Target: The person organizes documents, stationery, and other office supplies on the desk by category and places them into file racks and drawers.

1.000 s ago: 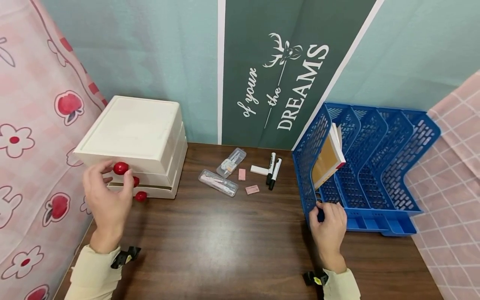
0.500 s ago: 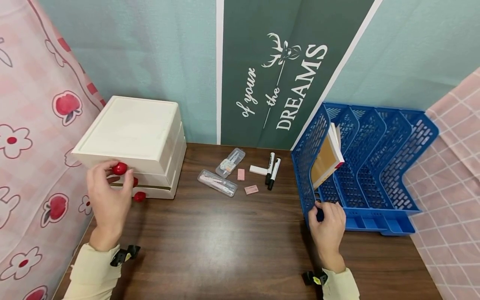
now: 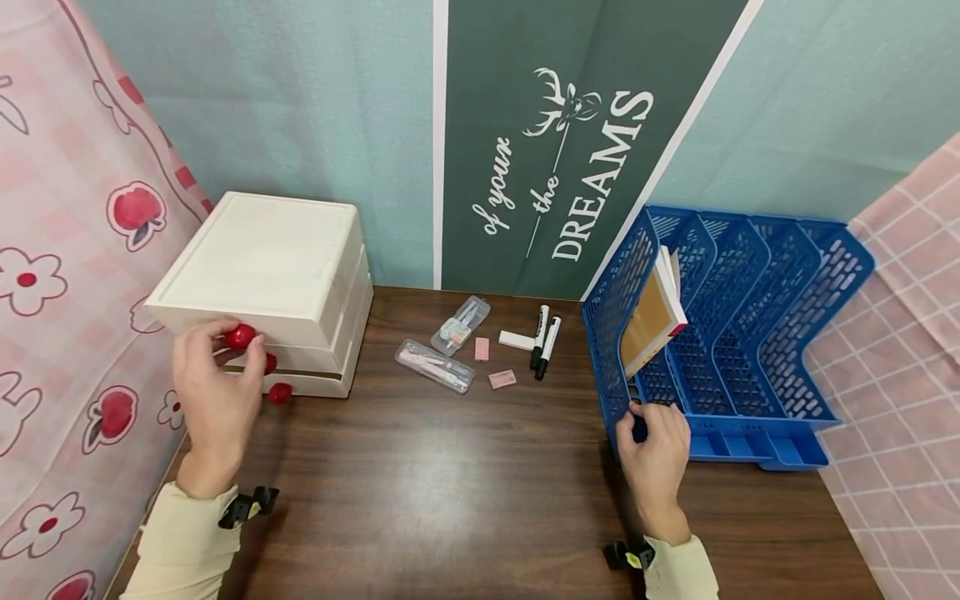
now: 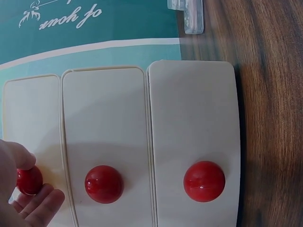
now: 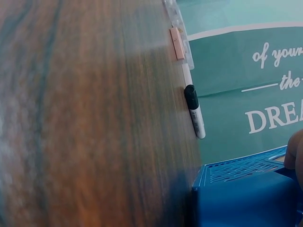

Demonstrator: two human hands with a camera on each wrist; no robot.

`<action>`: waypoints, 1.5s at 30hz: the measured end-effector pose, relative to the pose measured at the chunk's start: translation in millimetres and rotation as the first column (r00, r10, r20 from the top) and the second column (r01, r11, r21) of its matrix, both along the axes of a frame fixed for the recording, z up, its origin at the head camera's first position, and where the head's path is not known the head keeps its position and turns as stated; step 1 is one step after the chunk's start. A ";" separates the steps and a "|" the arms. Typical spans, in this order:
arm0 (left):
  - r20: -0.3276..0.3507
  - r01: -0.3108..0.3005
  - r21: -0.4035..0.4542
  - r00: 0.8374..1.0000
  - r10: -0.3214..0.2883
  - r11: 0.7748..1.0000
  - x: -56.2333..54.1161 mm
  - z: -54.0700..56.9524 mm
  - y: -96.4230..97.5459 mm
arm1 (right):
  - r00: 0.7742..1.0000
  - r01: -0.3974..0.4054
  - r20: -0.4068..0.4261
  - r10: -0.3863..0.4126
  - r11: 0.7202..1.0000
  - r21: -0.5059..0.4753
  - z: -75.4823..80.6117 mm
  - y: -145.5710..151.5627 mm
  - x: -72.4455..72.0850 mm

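My left hand point(image 3: 217, 400) is at the front of a white three-drawer box point(image 3: 258, 258), with thumb and fingers around the top red knob point(image 3: 241, 337). The left wrist view shows the thumb on one side of that knob and the fingertips on the other. Two more red knobs, the middle one point(image 4: 104, 184) and the bottom one point(image 4: 204, 181), stand free on their drawer fronts. My right hand point(image 3: 655, 454) grips the front left edge of a blue file rack point(image 3: 738, 429), its fingertips partly hidden. Inside the rack's leftmost slot leans a yellow-brown book point(image 3: 648, 325).
Between box and rack lie two clear cases point(image 3: 435, 367), two pink erasers point(image 3: 503, 379), a white block point(image 3: 517, 340) and two black-and-white markers point(image 3: 550, 346) on the brown table point(image 3: 420, 500). Curtains point(image 3: 67, 333) flank the left side, and a printed cloth point(image 3: 510, 167) hangs behind.
Both hands keep their places on the knob and the rack. The whole head view has shifted very slightly; none of the objects has visibly moved on the table.
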State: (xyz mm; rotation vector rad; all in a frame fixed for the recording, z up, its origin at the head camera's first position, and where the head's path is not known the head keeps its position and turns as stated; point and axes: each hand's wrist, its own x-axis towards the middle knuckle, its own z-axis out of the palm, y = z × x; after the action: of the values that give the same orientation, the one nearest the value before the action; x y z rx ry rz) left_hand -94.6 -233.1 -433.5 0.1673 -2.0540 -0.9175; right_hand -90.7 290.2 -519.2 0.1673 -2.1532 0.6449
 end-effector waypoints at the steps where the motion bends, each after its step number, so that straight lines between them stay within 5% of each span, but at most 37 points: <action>1: -0.001 0.000 0.000 1.000 0.000 1.000 -0.4 0.2 0.1 | 1.000 0.000 0.001 0.000 1.000 -0.001 0.3 -0.1 0.1; 27: -0.031 -0.017 0.020 0.999 0.018 1.000 -0.1 3.1 0.6 | 1.000 0.004 0.010 -0.004 1.000 0.002 1.3 0.0 -0.5; 45: -0.013 -0.003 0.000 1.000 0.003 1.000 21.3 5.5 -1.3 | 1.000 0.008 0.028 -0.009 1.000 0.002 0.8 0.6 0.6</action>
State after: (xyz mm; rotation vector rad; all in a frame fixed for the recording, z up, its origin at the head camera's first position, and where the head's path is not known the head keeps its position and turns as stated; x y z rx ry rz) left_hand -73.3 -234.3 -428.0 0.1637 -2.0413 -0.9143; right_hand -90.1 290.8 -518.3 0.1505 -2.1806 0.6444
